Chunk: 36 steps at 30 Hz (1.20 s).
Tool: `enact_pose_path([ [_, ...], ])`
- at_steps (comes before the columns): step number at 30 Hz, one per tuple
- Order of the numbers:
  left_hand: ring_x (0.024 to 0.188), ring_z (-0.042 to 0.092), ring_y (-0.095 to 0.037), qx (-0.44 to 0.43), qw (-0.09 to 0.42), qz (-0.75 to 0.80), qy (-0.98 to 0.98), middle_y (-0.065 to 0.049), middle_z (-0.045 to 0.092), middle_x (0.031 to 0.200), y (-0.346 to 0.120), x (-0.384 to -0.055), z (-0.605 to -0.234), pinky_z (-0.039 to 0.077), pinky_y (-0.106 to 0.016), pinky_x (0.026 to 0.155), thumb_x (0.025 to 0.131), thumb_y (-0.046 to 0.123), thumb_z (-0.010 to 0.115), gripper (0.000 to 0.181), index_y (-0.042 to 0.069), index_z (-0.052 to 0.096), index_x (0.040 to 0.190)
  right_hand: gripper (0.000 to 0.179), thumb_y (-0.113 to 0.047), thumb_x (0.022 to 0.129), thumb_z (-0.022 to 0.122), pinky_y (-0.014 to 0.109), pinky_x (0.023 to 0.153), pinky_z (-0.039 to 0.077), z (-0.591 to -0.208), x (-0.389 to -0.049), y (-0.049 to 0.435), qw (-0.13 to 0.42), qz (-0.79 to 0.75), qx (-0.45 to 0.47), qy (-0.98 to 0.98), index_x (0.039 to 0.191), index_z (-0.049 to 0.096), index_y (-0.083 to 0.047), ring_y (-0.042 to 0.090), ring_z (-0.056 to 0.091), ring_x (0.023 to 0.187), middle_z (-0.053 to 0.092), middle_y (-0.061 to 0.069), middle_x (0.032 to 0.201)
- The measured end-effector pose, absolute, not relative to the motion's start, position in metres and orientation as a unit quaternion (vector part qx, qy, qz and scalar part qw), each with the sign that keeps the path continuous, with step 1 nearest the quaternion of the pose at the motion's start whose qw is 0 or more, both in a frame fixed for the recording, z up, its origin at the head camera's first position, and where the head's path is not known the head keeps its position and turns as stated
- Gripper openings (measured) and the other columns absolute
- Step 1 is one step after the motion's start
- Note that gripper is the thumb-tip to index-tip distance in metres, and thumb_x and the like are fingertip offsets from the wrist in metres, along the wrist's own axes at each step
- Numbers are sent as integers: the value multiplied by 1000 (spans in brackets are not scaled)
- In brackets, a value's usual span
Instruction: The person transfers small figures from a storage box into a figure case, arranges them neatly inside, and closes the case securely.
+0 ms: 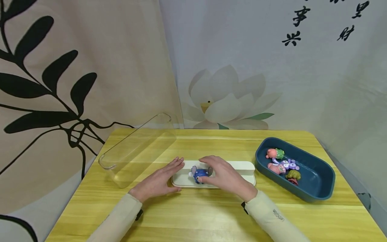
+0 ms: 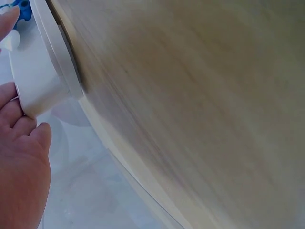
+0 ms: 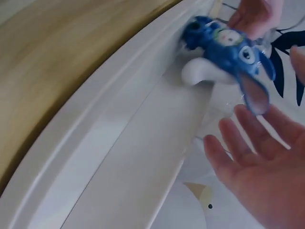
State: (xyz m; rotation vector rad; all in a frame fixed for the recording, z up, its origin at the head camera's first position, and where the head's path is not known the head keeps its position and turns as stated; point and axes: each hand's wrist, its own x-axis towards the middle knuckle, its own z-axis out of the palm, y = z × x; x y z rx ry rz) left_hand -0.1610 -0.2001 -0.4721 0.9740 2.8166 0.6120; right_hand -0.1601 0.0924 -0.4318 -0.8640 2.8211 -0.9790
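A blue figurine with big ears (image 1: 200, 174) stands on a long white stepped base (image 1: 184, 180) in the middle of the table. My right hand (image 1: 223, 176) is around the figurine's right side, its fingers spread in the right wrist view beside one ear (image 3: 253, 93). Whether the thumb touches the figurine I cannot tell. At the base's left end, my left hand (image 1: 160, 179) rests with fairly straight fingers against the edge. A white rounded piece (image 3: 202, 71) sticks out beside the figurine.
A clear plastic cover (image 1: 139, 151) stands at the table's back left. On the right is a dark blue tray (image 1: 320, 168) holding several small figurines, among them a purple one (image 1: 288, 164). Printed cloth hangs behind the wooden table (image 1: 193, 215).
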Motion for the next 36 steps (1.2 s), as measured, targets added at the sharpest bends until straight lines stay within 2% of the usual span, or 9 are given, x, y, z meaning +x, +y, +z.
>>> enact_pose_path([
  [3, 158, 18, -22, 317, 50, 197, 926, -3, 20, 172, -199, -162, -473, 33, -48, 122, 89, 42, 82, 94, 10, 33, 163, 71, -43, 86, 85, 50, 113, 48, -436, -159, 97, 9, -285, -300, 910, 144, 60, -11, 29, 54, 135, 59, 9, 146],
  [6, 158, 17, -21, 314, 55, 198, 927, -3, 20, 172, -199, -162, -474, 33, -48, 122, 89, 42, 82, 94, 11, 33, 163, 70, -40, 86, 85, 47, 110, 51, -443, -158, 99, -7, -257, -323, 911, 144, 60, -9, 28, 57, 131, 60, 9, 143],
  [14, 158, 17, -23, 317, 54, 200, 925, -1, 19, 173, -200, -161, -475, 33, -48, 123, 88, 39, 84, 95, 10, 33, 162, 49, -29, 89, 85, 37, 95, 59, -448, -157, 93, -49, -227, -346, 909, 130, 69, -8, 19, 64, 110, 65, 5, 126],
  [19, 158, 17, -23, 321, 54, 203, 923, -3, 19, 173, -200, -161, -473, 33, -48, 122, 88, 32, 85, 94, 9, 33, 163, 40, -26, 89, 84, 35, 91, 60, -447, -157, 89, -49, -228, -347, 908, 123, 71, -8, 16, 65, 103, 66, 3, 119],
  [26, 157, 20, -26, 334, 39, 206, 919, -7, 23, 171, -201, -162, -474, 35, -50, 121, 89, 18, 84, 89, 8, 35, 162, 40, -26, 91, 83, 33, 90, 60, -443, -157, 78, -37, -239, -353, 904, 124, 71, -9, 15, 65, 103, 66, 2, 120],
  [36, 157, 22, -26, 337, 35, 193, 921, -3, 23, 171, -202, -163, -473, 34, -48, 122, 88, 19, 85, 90, 8, 35, 162, 38, -22, 91, 82, 32, 91, 60, -444, -159, 58, -38, -231, -378, 896, 124, 71, -6, 16, 65, 104, 67, 4, 120],
])
